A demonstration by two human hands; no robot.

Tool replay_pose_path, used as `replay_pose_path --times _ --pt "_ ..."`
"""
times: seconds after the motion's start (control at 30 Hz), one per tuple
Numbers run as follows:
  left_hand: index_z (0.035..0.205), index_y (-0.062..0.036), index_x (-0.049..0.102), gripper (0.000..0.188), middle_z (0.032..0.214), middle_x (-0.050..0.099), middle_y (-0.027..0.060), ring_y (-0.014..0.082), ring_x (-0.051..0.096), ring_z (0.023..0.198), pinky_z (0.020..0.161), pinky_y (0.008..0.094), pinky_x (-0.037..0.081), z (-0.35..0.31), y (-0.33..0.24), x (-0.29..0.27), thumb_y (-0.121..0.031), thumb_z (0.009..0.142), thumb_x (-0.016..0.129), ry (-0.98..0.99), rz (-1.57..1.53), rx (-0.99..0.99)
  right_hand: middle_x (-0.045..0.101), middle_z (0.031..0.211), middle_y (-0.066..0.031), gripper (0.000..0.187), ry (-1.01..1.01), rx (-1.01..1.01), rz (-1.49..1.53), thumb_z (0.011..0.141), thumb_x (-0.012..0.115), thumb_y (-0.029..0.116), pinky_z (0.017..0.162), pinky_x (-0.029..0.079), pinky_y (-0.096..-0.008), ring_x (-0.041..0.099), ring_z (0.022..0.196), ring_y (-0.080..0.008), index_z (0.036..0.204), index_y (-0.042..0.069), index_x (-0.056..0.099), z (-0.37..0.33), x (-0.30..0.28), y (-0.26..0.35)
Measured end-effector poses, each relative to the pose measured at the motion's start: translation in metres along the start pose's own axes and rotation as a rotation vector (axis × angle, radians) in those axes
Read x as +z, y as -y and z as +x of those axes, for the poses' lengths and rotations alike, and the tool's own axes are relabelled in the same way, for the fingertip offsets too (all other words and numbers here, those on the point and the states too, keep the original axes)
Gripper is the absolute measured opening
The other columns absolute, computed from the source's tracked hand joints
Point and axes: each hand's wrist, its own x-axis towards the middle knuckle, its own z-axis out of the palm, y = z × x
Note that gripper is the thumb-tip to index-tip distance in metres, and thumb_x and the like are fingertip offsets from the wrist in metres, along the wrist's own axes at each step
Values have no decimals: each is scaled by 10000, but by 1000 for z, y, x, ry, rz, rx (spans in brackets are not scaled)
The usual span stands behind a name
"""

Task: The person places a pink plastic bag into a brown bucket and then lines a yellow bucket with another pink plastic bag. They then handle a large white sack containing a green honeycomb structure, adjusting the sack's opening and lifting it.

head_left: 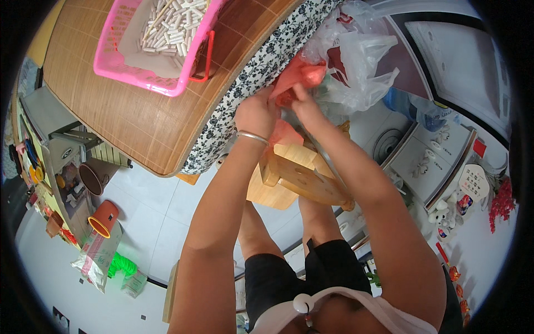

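My left hand (257,114), with a silver bangle at the wrist, is closed on a thin red plastic bag (303,73) beside the table's cloth-covered edge. To its right, my right hand (307,107) also pinches the red bag, its fingertips partly hidden in the folds. What the bag contains, if anything, cannot be seen. Just below both hands stands a light wooden chair (308,181). Beyond the right hand, translucent white plastic bags (356,67) hang in a bunch.
A pink basket (181,83) holding many small white rolls sits on the bamboo-matted table (111,100) at upper left. A floral cloth (222,119) drapes its edge. On the floor at left are an orange bin (104,218) and a brown bin (92,179). Low white cabinets (425,161) stand right.
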Motion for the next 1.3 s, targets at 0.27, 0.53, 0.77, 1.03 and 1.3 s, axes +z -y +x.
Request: replay_pose_path --times 0.27,0.53,0.77,1.03,1.3 --pt "1029 -71 670 228 743 621 213 342 632 680 640 377 504 -43 3 -41 -99 823 575 -49 -152 -72 591 1167 -59 339 -332 383 450 878 553 112 924 450 -332 560 1083 -203 1217 103 525 78 -45 -49" --pt "1382 -21 383 566 1373 447 154 317 495 1215 1008 464 430 -150 10 -191 -394 964 463 -144 -1452 -668 617 1112 -90 404 -305 536 393 826 633 96 756 522 -338 625 951 -211 1216 89 527 93 -84 -45" --pt "1428 -88 323 638 1430 384 153 349 404 1295 1053 529 367 -303 114 -260 -507 957 421 -589 -1712 -738 664 885 -48 138 -99 278 131 904 608 163 712 493 -248 620 767 -105 947 39 650 -11 -4 116" --pt "1437 -96 312 707 1434 375 174 377 408 1283 1035 540 377 -350 37 -369 -568 928 443 -444 -1877 -776 651 1084 -67 392 503 194 -1 835 668 139 894 453 -281 609 984 -163 1186 -19 596 -122 198 203" --pt "1390 -59 388 653 1364 465 177 367 484 1219 1004 516 416 -486 115 -454 -536 945 419 -533 -1819 -605 662 945 -56 182 598 440 501 868 653 127 753 472 -240 615 828 -123 1018 23 649 -196 355 235"
